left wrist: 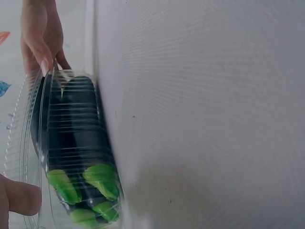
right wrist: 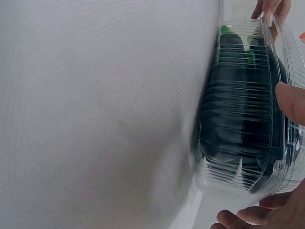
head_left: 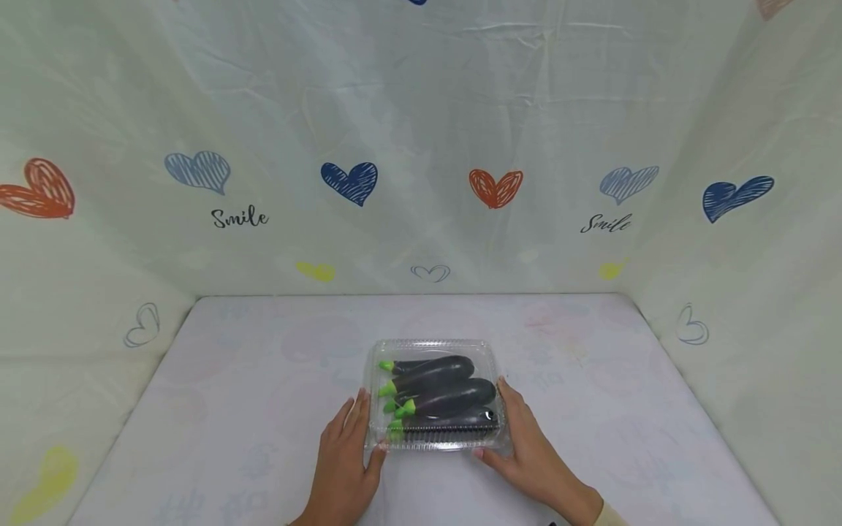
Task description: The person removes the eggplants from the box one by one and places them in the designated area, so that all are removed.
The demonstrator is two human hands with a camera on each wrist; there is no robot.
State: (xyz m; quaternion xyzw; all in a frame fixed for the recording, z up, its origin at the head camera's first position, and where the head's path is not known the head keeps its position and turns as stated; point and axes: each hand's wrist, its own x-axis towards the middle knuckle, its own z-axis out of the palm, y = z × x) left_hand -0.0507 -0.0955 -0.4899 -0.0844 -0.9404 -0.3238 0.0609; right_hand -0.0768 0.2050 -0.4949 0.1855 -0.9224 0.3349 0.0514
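A clear plastic clamshell container [head_left: 430, 348] lies closed on the table in the head view, with several dark purple eggplants [head_left: 454, 397] with green caps inside. My left hand [head_left: 345, 453] holds its left side, fingers along the edge and thumb at the near corner. At the opposite side, my right hand [head_left: 536, 453] grips the edge, thumb near the front right corner. In the left wrist view the green caps [left wrist: 64, 186] show through the ribbed wall. The right wrist view has the right thumb [right wrist: 291, 102] against the container's rim, with the other fingers lower, by its corner.
A white cloth with faint prints covers the table [head_left: 263, 365]. Behind and at both sides hangs a pale curtain [head_left: 421, 109] printed with hearts and the word Smile. The table's back edge meets this curtain.
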